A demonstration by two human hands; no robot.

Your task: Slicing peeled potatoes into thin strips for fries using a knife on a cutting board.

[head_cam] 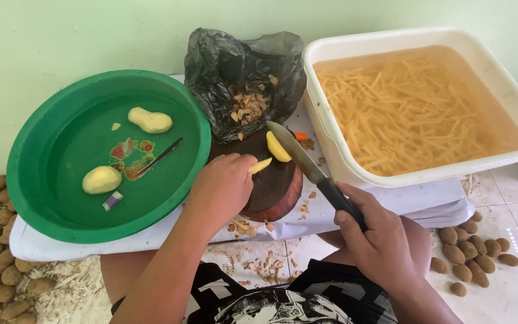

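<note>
Cut strips filled the white tub while the right hand gripped a knife, the left hand pinched a potato strip, and two peeled potatoes remained uncut.

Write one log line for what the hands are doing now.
left hand: holds potato strip | right hand: grips knife | blade on potato piece | board | peeled potatoes in green basin | strips in tub

My one head camera looks steeply down and forward from close range, over my lap toward the board and wall.
</note>
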